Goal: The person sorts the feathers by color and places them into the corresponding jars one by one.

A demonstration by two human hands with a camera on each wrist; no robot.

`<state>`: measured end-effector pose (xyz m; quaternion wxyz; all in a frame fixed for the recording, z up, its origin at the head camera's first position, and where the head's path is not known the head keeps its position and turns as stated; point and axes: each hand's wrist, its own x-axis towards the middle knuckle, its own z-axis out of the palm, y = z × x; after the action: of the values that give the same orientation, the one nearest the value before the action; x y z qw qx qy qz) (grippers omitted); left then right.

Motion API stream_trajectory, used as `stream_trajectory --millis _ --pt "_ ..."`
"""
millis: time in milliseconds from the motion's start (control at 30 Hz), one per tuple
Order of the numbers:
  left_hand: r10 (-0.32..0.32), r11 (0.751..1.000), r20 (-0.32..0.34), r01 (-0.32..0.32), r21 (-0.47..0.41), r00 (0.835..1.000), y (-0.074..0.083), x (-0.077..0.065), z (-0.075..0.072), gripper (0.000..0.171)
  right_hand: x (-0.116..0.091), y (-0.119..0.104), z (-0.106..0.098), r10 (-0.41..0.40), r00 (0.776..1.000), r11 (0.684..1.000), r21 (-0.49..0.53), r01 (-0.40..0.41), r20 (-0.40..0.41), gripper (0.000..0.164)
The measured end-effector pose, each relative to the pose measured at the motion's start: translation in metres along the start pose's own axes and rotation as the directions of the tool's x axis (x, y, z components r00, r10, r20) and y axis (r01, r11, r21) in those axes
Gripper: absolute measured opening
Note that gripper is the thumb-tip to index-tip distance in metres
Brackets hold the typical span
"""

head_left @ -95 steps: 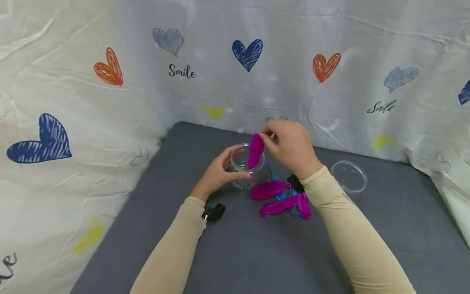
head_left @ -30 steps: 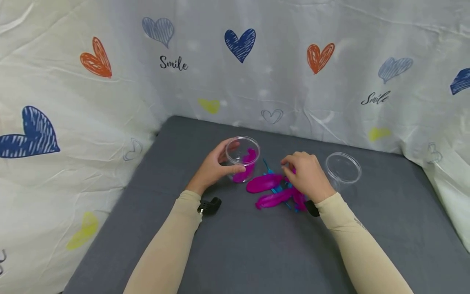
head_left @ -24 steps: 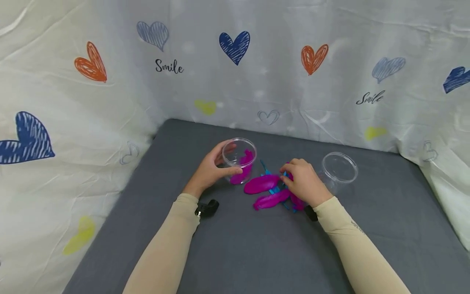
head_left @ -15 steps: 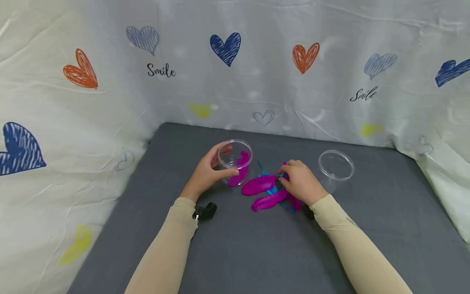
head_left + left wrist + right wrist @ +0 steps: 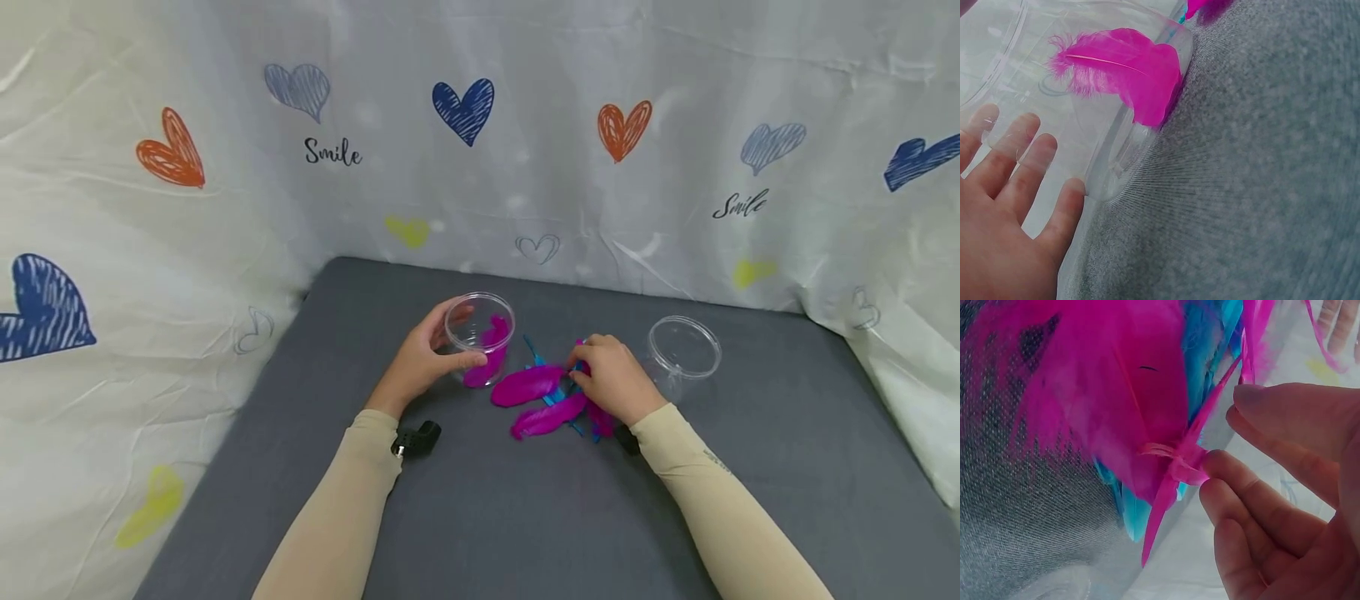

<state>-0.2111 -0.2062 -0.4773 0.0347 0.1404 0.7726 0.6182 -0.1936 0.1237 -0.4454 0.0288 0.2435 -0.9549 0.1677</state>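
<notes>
My left hand (image 5: 420, 358) grips a clear plastic tub (image 5: 480, 342), thumb on the near side and fingers round the far side. Inside it leans a magenta feather (image 5: 1129, 69), its curved vane against the wall. My right hand (image 5: 615, 379) is at a pile of feathers right of the tub. Thumb and index finger pinch the narrow end of a magenta feather (image 5: 1255, 347) there. The other fingers curl beside a magenta quill end. Two magenta feathers (image 5: 528, 386) (image 5: 549, 417) lie over blue feathers (image 5: 1136, 515), partly hidden by the hand.
Another clear plastic piece with a round rim (image 5: 684, 347) stands to the right, behind the right wrist. Grey cloth (image 5: 480, 517) covers the table. A white curtain (image 5: 540, 167) printed with hearts hangs behind and on the left.
About three seconds ago my right hand held a magenta feather over the tub. That feather is now inside, and the right hand has moved down to the pile and closed on another one.
</notes>
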Motion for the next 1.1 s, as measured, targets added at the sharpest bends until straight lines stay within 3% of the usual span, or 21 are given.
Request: stream_trajectory --millis 200,467,667,867,1100 --pt "0.016 1.0 -0.006 -0.016 0.012 1.0 -0.002 -0.001 -0.001 0.093 0.0 -0.003 0.003 -0.016 0.999 1.0 -0.007 0.016 -0.038 0.006" --pt "-0.014 1.0 -0.001 0.014 0.018 1.0 -0.004 -0.008 -0.003 0.093 -0.002 -0.007 0.008 -0.022 1.0 0.999 -0.026 0.022 -0.004 0.006" --pt "-0.002 0.999 0.0 0.002 0.035 1.0 -0.003 -0.002 0.001 0.093 -0.005 -0.004 0.006 -0.015 0.999 0.999 -0.048 0.013 -0.033 0.011" --pt "0.001 1.0 -0.002 -0.001 0.021 1.0 -0.003 -0.002 0.002 0.094 -0.007 -0.001 0.007 -0.007 1.0 0.998 -0.062 0.006 -0.015 0.005" --pt "0.007 1.0 -0.006 -0.006 0.018 1.0 -0.002 -0.003 0.001 0.094 -0.008 -0.004 -0.007 -0.023 0.996 0.999 -0.043 0.019 -0.086 0.006"
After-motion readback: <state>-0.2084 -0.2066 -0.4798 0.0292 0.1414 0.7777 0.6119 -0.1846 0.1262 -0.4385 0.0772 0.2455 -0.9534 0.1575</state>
